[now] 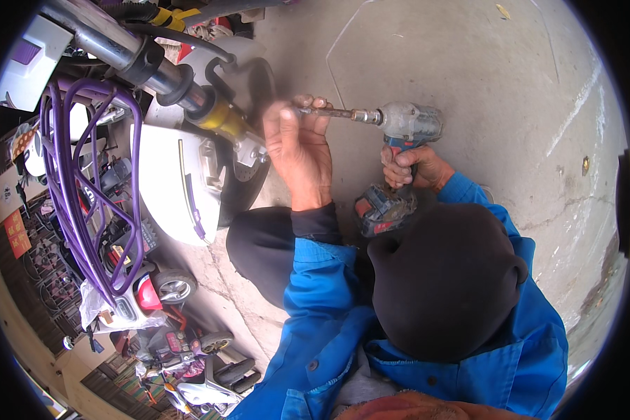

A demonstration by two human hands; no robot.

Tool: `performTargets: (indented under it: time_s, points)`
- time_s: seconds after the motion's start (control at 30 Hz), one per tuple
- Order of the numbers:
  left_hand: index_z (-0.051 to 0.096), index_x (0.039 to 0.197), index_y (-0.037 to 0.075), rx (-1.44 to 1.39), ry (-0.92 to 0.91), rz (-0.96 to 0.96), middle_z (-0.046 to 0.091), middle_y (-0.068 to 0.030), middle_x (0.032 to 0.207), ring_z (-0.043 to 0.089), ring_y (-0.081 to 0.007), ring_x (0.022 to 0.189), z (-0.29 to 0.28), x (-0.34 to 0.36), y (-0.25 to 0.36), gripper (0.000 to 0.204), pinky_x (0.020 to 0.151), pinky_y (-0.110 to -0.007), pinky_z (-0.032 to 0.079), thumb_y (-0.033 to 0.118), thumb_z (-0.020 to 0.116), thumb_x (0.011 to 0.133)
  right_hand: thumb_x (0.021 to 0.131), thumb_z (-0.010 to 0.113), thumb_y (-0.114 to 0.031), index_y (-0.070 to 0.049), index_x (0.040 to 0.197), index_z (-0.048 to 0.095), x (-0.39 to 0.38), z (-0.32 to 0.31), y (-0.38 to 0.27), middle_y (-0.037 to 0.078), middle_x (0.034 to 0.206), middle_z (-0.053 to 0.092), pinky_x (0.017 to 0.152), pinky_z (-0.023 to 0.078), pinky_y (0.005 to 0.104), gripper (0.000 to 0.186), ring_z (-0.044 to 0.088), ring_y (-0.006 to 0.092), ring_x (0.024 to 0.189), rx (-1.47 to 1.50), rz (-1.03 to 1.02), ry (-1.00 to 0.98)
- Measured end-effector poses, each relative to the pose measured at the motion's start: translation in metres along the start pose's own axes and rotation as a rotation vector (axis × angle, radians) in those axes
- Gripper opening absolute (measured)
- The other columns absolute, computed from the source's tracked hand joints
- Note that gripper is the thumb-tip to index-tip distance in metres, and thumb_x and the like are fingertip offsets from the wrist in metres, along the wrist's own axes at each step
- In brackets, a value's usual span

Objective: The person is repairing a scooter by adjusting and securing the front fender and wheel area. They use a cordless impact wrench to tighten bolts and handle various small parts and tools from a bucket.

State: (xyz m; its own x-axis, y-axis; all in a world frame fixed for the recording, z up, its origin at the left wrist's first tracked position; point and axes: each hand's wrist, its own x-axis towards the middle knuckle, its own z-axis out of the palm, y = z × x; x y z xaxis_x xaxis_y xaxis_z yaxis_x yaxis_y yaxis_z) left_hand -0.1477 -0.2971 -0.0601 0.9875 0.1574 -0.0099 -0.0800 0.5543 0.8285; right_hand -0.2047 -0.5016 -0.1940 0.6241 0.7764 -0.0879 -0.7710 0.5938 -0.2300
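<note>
My right hand (413, 166) grips the handle of a cordless impact wrench (411, 122), worn grey and blue, with its battery (383, 210) below. A long thin extension bar (339, 113) points left from its chuck. The fingertips of my left hand (297, 147) are closed around the far end of that bar; any small part between them is hidden. Just left of this hand is the lower end of a front fork (225, 117), chrome and yellow, beside a wheel (248, 178) with a brake disc and a white mudguard (164, 185).
Purple tubular bars (94, 210) stand at the left. Beyond them are parked scooters (196, 343) and a small wheel (175, 285). My knee (444, 280), in black cloth, rises below the wrench. Cracked concrete floor (469, 56) lies to the right.
</note>
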Motion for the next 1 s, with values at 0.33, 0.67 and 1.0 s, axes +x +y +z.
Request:
performTargets:
  time_s: [0.33,0.67,1.0]
  points:
    - [0.074,0.118,-0.003,0.34,0.061,0.12,0.074,-0.0172,0.118,0.073,-0.0255,0.108,0.005,-0.008,0.005,0.024,0.085,-0.037,0.067,0.018,0.071,0.106,0.088,0.075,-0.028,-0.003,0.106,0.063,-0.009,0.004,-0.008,-0.001,0.066,0.05,0.071,0.046,0.0327,0.033,0.051,0.0127,0.06,-0.091,-0.023,0.075]
    - [0.074,0.124,-0.002,0.256,0.058,0.028,0.074,-0.0177,0.123,0.074,-0.0235,0.109,0.002,-0.013,-0.002,0.022,0.092,-0.036,0.067,0.007,0.071,0.104,0.09,0.073,-0.028,-0.002,0.111,0.062,-0.011,-0.002,-0.007,-0.001,0.066,0.049,0.07,0.045,0.0334,0.035,0.051,0.0127,0.06,-0.05,-0.036,0.034]
    - [0.064,0.126,-0.002,-0.027,0.405,-0.06,0.07,-0.0172,0.128,0.069,-0.0243,0.111,-0.019,-0.01,-0.007,0.021,0.103,-0.039,0.061,0.004,0.066,0.106,0.1,0.072,-0.024,-0.001,0.122,0.063,-0.009,-0.017,0.004,0.002,0.07,0.056,0.065,0.048,0.0335,0.033,0.056,0.0143,0.063,-0.105,-0.021,0.374]
